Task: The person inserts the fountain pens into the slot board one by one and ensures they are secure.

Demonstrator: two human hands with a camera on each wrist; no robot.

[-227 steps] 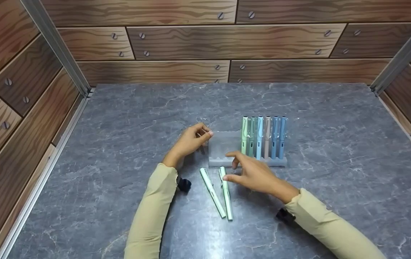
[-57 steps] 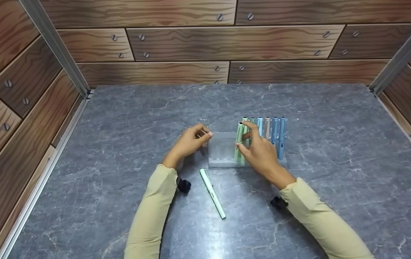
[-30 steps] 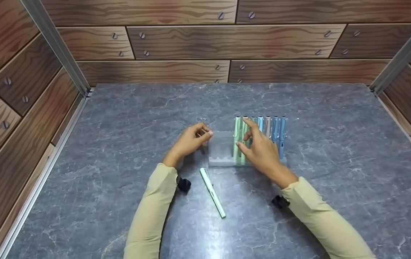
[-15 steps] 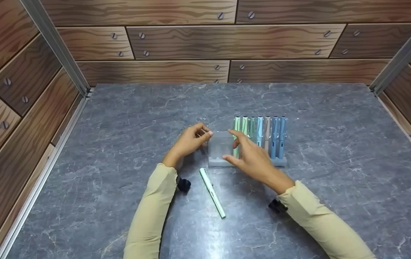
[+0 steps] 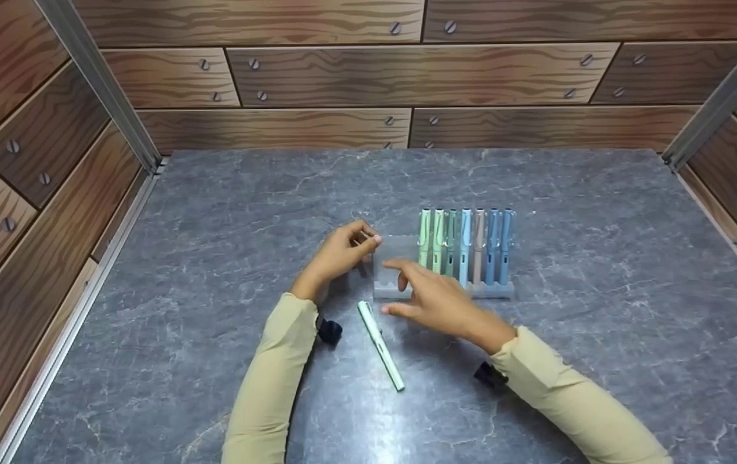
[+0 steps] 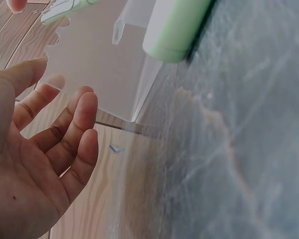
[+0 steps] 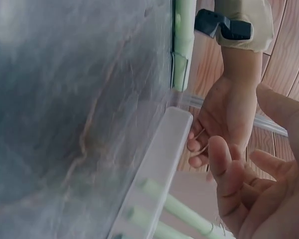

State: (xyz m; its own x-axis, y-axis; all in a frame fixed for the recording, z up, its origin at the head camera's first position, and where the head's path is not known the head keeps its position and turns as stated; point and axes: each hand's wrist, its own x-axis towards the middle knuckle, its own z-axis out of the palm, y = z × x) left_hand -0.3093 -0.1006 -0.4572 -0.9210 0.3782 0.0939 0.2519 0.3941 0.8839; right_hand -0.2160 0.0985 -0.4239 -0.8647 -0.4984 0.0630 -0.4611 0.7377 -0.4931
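Observation:
A frosted, see-through pen stand (image 5: 400,256) with a notched top edge stands on the table. My left hand (image 5: 337,255) pinches its left upper edge between thumb and index finger; in the left wrist view the index fingertip shows through the plastic panel (image 6: 97,59). Upright in the stand's right part are several capped pens: light green pens (image 5: 424,238), a dark green one, a light blue pen (image 5: 466,235), a greyish-pink one and blue pens (image 5: 493,248). One light green pen (image 5: 381,346) lies slanted in front. My right hand (image 5: 442,304), fingers spread and holding nothing, hovers between it and the stand.
The grey marbled tabletop (image 5: 245,212) is bounded by wood-patterned panels (image 5: 323,77) at the back and sides, with metal posts in the corners. Each wrist carries a small black camera (image 5: 329,330). The stand's left slots show no pens.
One of two light green pens on the table now stands in the stand, at the row's left end. My right hand released it and moved down-left toward the lying pen. The left hand stayed.

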